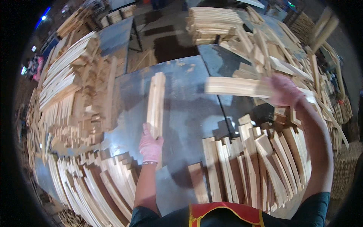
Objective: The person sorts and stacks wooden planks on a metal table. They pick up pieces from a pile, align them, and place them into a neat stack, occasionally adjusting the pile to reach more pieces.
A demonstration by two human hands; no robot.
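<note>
My left hand [151, 146], in a pink glove, is closed round the near end of a few wooden strips [155, 102] held side by side. They point away from me over the middle of the metal table [181, 113]. To the right, my right hand [285, 90], gloved in pink too and smeared by motion, grips a pale wooden board [234, 86] near its right end. That board lies crosswise, its free end toward the middle of the table. How the right fingers wrap it is blurred.
Close on my right stands a row of wooden strips [249, 162], with another row [98, 181] on my left. A tall stack of strips [62, 83] rises at the far left. Loose offcuts [261, 49] lie jumbled at the back right, beside a neat stack [213, 24].
</note>
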